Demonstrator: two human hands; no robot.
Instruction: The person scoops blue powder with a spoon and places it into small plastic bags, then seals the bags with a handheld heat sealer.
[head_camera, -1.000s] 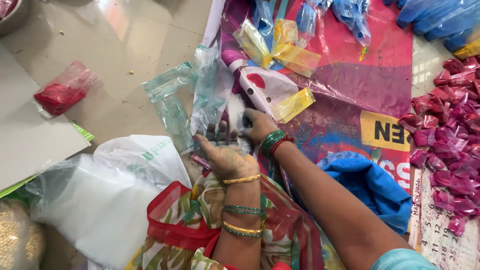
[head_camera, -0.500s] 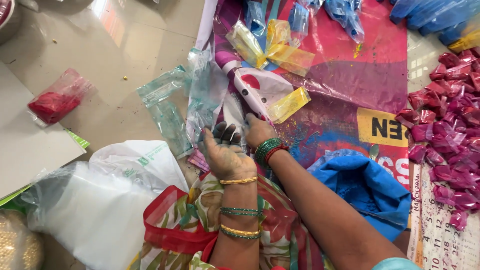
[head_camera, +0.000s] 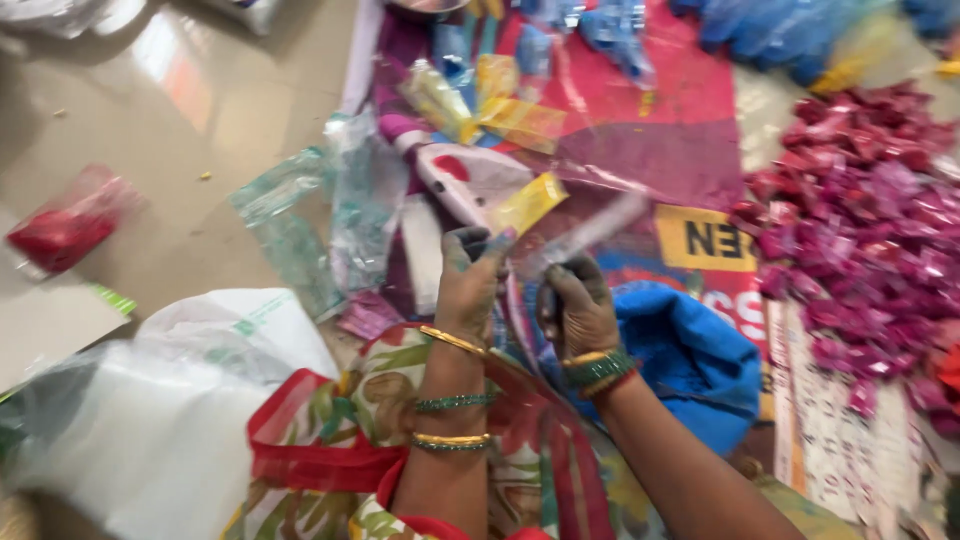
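**Both hands on a clear plastic pouch**

Seen from above, two hands raised over a printed mat (head_camera: 640, 130). Left hand (head_camera: 470, 285) stained dark with colour powder, fingers pinched on the near end of a clear plastic pouch (head_camera: 580, 235). Right hand (head_camera: 578, 310) also stained, fingers curled around the lower edge of the same pouch. Pouch blurred, stretched up and to the right from the hands, above the mat and not touching it. Contents of the pouch not possible to tell.

Just right of the right hand, a heap of blue powder on blue plastic (head_camera: 700, 355). Further right, a big pile of small pink and red packets (head_camera: 860, 220). Beyond the hands, several yellow packets (head_camera: 525, 205) and a few blue packets (head_camera: 610, 30) lying on the mat. Left of the left hand, empty transparent bags (head_camera: 330, 215) on the floor. Far left, one red packet (head_camera: 60, 225) alone on the tiles. Near the lower left, a large white bag (head_camera: 150, 420). Gold and green bangles (head_camera: 450, 400) on the left wrist, green and gold ones on the right wrist also.
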